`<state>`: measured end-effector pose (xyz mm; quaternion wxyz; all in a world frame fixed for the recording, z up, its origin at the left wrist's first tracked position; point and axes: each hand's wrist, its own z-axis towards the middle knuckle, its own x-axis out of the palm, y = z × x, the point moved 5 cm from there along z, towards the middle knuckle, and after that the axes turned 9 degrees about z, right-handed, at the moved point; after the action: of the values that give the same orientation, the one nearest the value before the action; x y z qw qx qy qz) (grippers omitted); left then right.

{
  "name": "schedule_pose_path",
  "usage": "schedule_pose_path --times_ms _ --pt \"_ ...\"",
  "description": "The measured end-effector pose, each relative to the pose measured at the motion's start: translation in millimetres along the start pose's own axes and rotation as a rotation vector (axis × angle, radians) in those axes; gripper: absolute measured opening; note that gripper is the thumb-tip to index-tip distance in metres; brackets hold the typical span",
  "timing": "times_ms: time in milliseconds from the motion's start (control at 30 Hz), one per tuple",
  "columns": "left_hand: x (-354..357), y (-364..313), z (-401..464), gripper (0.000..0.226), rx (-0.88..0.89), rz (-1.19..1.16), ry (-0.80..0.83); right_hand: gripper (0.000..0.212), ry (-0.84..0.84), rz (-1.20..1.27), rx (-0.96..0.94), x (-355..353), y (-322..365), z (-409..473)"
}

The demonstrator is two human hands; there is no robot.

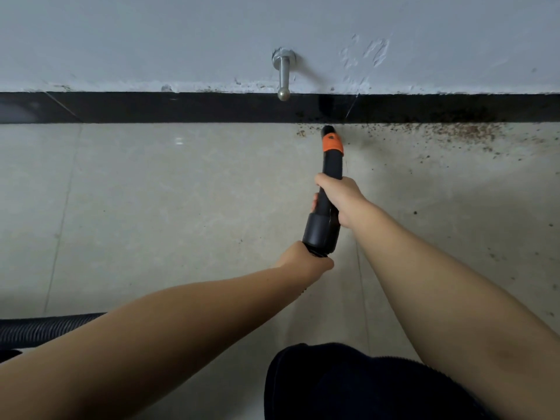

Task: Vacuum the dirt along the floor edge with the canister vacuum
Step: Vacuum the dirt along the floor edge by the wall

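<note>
Pale tile floor [151, 207] meets black skirting [181, 107] under white wall [151, 31]; metal doorstop [284, 77] juts out above. Ribbed hose [45, 327] trails at lower left. Black vacuum wand [328, 189] is rigid, probably light, hose likely drags; best held two-handed on barrel. Right hand [341, 195] wraps mid-wand, left hand [306, 260] grips rear cuff. Orange-collared nozzle [328, 131] sits at skirting. Brown dirt [454, 131] lies mostly rightward.

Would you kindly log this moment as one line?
both hands grip vacuum wand | nozzle tip at black baseboard | dirt remains to right
</note>
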<state>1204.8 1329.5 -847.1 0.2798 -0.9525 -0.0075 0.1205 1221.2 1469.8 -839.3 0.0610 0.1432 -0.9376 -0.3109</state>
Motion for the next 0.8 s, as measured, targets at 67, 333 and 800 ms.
schedule_pose_path --times_ms 67,333,800 --pt "-5 11 -3 0.018 -0.014 -0.010 -0.027 0.012 0.043 -0.016 0.012 12 -7 -3" --pt "-22 19 -4 0.016 -0.037 -0.035 -0.067 0.011 0.098 -0.033 0.007 37 -7 -7" --pt "-22 -21 17 0.027 0.030 0.109 0.000 0.011 -0.084 0.066 -0.045 -4 19 11"
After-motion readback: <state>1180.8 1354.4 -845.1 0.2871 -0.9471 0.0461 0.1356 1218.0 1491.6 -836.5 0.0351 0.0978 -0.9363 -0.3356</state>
